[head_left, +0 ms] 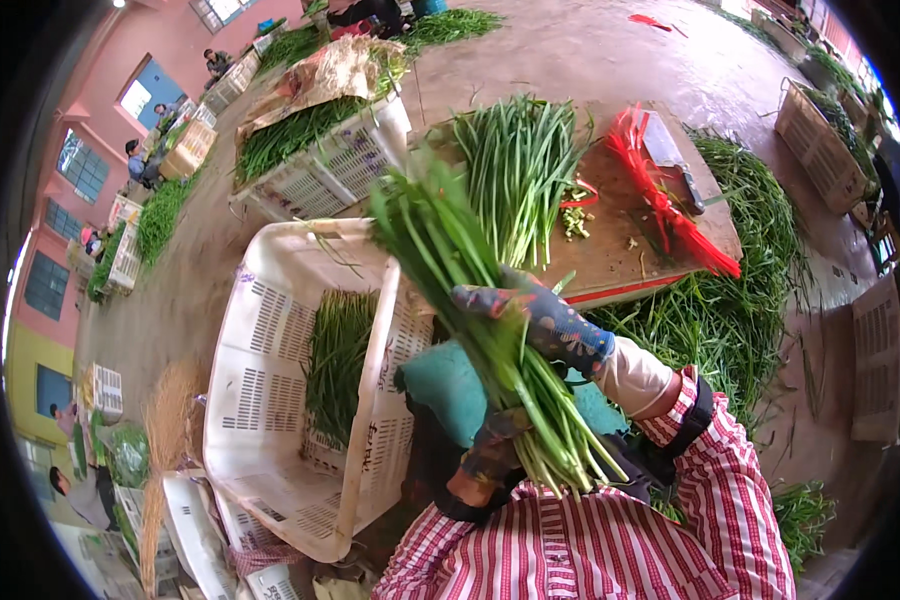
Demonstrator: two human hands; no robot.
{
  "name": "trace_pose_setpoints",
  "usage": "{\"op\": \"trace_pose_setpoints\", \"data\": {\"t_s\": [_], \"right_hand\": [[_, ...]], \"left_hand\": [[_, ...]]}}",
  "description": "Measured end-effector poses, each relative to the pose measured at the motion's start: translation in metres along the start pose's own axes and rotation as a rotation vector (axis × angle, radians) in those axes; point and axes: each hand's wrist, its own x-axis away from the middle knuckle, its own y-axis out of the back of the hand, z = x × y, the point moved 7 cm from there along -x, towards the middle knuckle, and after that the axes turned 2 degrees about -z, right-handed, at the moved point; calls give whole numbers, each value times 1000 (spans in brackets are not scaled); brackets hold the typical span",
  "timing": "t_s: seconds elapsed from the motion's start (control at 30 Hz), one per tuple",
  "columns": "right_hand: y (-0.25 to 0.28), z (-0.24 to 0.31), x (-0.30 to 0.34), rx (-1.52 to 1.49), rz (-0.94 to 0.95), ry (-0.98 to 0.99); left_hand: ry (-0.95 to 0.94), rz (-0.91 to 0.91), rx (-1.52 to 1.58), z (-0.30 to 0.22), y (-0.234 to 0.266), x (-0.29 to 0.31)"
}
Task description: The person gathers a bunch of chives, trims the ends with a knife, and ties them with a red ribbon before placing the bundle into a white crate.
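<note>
A thick bunch of garlic chives [438, 245] slants across in front of me, leaf tips up and left, pale stem ends towards my chest. My right hand [552, 318], in a dark patterned glove, is closed round its middle. Lower down, my left hand [492, 450], also gloved, is closed on the stem end; its fingers are partly hidden. Beyond them, a wooden board [610, 238] carries a pile of chives [520, 165], a bundle of red plastic ties [652, 190] and a cleaver [664, 148]. Small green trimmings [575, 220] lie by the pile's stem ends.
Close on my left stands a white plastic crate [232, 410] with chives [340, 365] inside. Behind it is another white crate [320, 175], heaped with greens. Loose greens [745, 290] cover the floor right of the board. Several people work along the left wall.
</note>
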Motion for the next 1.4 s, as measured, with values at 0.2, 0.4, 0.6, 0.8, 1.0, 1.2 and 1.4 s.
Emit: {"op": "trace_pose_setpoints", "data": {"t_s": [0.2,0.4,0.6,0.8,1.0,1.2,1.4], "right_hand": [[-19,-12,42,1189,-466,240],[0,-76,75,734,-144,249],[-8,-77,59,1330,-580,208],[-5,-64,54,917,-781,336],[17,-83,36,1029,-765,457],[-45,-63,-11,1535,-531,512],[-88,16,-38,461,253,641]], "left_hand": [[-161,131,183,-31,60,7],[-110,148,237,-30,63,-12],[-428,-198,-287,-48,87,6],[-279,-407,-161,-76,78,20],[-448,-227,-171,-84,80,23],[-299,-442,-718,-151,143,7],[-244,-204,-780,-219,63,-121]]}}
